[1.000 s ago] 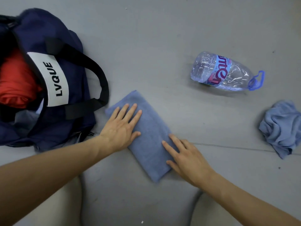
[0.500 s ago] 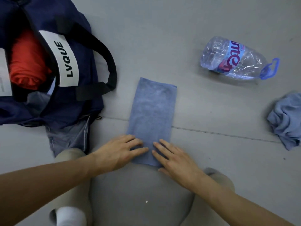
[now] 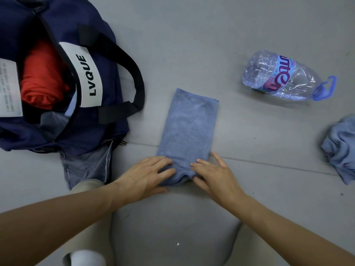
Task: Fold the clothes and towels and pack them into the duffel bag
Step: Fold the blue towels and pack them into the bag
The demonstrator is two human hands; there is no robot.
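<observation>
I read LVQUE in black on the white patch (image 3: 87,77) of my navy duffel bag (image 3: 109,60); the water bottle (image 3: 299,83) label's pink letters stay unclear to me, as does the small print on the bag's other white tag (image 3: 8,89)

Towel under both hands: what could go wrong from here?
The left hand and right hand hold the towel only by its bunched near end. The far end lies free, so the fold may skew or open when lifted. The duffel bag already shows a red garment in its opening, so the towel could crumple going in.
</observation>
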